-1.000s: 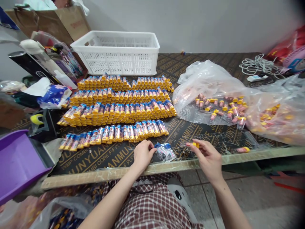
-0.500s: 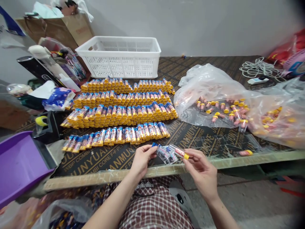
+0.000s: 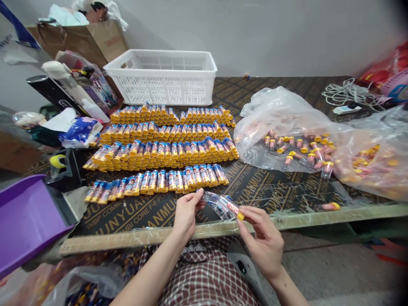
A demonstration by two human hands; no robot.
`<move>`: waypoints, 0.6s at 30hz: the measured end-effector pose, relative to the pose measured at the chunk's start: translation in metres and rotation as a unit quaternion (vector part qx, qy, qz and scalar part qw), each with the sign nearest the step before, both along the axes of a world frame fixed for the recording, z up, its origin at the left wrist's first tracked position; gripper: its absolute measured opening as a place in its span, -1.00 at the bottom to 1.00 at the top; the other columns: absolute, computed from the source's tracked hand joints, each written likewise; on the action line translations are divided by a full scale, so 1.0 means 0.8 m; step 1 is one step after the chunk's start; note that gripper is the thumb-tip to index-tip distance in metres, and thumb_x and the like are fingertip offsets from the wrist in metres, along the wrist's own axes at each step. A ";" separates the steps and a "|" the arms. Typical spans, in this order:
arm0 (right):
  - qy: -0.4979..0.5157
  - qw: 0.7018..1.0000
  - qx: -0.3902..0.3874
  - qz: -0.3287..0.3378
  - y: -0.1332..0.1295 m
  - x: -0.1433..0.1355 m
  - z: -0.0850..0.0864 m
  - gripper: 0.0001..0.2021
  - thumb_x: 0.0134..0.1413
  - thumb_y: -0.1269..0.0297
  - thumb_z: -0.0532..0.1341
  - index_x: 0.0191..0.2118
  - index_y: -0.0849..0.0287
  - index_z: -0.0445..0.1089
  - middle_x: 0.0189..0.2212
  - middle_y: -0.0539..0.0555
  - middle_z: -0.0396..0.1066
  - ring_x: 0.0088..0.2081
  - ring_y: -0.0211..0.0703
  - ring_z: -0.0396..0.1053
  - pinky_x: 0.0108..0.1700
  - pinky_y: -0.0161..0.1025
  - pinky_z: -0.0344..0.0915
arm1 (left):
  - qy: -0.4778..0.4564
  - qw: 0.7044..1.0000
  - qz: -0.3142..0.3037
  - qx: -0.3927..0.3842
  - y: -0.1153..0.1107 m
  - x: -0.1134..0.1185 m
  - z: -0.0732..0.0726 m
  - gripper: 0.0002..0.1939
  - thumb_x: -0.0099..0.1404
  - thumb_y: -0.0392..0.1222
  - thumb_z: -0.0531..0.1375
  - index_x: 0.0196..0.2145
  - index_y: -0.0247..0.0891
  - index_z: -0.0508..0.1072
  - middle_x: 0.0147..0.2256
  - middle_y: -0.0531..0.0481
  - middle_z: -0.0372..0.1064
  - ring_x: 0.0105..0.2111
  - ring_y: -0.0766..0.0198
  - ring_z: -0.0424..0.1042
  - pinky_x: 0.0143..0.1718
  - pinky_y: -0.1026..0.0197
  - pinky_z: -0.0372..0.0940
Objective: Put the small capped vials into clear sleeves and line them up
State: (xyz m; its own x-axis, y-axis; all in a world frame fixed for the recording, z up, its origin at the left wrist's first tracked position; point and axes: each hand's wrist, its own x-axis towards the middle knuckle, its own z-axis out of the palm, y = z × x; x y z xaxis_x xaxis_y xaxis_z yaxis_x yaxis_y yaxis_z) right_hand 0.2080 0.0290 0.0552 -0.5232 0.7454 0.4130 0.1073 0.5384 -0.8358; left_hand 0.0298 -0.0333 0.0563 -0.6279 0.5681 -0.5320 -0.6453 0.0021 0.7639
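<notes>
My left hand (image 3: 186, 210) pinches a small stack of clear printed sleeves (image 3: 216, 203) just above the table's front edge. My right hand (image 3: 263, 238) holds a small clear tube with a yellow cap (image 3: 233, 208), its tip pushed against the open end of a sleeve. Behind the hands lie several rows of sleeved blue-and-yellow tubes (image 3: 165, 146). An open plastic bag of loose yellow-capped tubes (image 3: 296, 146) lies to the right.
A white perforated basket (image 3: 162, 76) stands at the back. A second bag of tubes (image 3: 372, 161) and a coiled white cable (image 3: 347, 91) are at far right. One loose tube (image 3: 330, 206) lies near the edge. A purple tray (image 3: 25, 216) and clutter sit left.
My right hand carried the yellow-capped tube leftward from the table to the sleeves held by my left hand, and the tube now meets a sleeve's opening.
</notes>
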 end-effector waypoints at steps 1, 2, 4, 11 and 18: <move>-0.005 1.000 0.003 0.010 0.000 -0.001 0.000 -0.68 0.03 0.52 0.21 -0.10 0.02 0.40 -0.16 0.12 0.39 -0.10 -0.04 0.37 -0.09 -0.05 0.39 | 0.003 1.000 -0.002 0.005 0.000 0.001 0.000 -0.62 -0.22 0.03 0.43 -0.62 -0.37 0.49 -0.64 0.05 0.37 -0.60 0.43 0.29 -0.53 0.37 0.21; -0.010 1.000 0.003 0.023 -0.001 -0.002 -0.001 -0.67 0.04 0.52 0.21 -0.09 0.02 0.40 -0.16 0.11 0.39 -0.09 -0.05 0.37 -0.08 -0.05 0.38 | 0.006 1.000 -0.006 0.014 0.000 0.002 0.001 -0.62 -0.18 0.02 0.43 -0.60 -0.37 0.49 -0.62 0.05 0.38 -0.58 0.43 0.31 -0.51 0.37 0.23; -0.023 0.999 -0.003 0.049 -0.001 -0.003 -0.001 -0.68 0.07 0.52 0.18 -0.08 0.02 0.39 -0.14 0.11 0.38 -0.09 -0.07 0.37 -0.07 -0.07 0.38 | 0.005 0.999 -0.023 0.044 0.000 0.004 0.003 -0.66 -0.13 -0.02 0.41 -0.54 -0.37 0.50 -0.55 0.04 0.42 -0.52 0.41 0.35 -0.44 0.36 0.29; -0.043 0.995 0.019 0.090 0.005 -0.008 -0.005 -0.57 0.05 0.54 0.14 0.02 -0.03 0.31 -0.19 0.08 0.32 -0.16 -0.13 0.36 -0.15 -0.15 0.40 | -0.034 0.990 -0.118 0.074 -0.004 0.010 0.016 -0.58 -0.17 -0.17 0.45 -0.33 -0.34 0.47 -0.45 0.01 0.49 -0.49 0.35 0.44 -0.41 0.29 0.36; -0.065 0.982 0.039 0.174 0.018 -0.014 0.002 -0.19 -0.17 0.51 0.15 0.26 0.00 -0.07 0.28 0.17 -0.12 0.25 0.16 -0.01 0.14 0.15 0.19 | -0.035 0.964 -0.259 0.058 -0.011 0.021 0.016 -0.64 -0.13 -0.13 0.43 -0.37 -0.39 0.54 -0.46 -0.06 0.49 -0.52 0.36 0.41 -0.43 0.31 0.31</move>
State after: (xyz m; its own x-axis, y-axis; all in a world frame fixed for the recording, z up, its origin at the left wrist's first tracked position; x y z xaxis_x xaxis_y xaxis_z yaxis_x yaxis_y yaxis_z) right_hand 0.1965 0.0437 0.0569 -0.7929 0.4809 0.3743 0.0092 0.6236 -0.7817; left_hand 0.0468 -0.0420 0.0692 -0.2101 0.8539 -0.4761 -0.6302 0.2540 0.7337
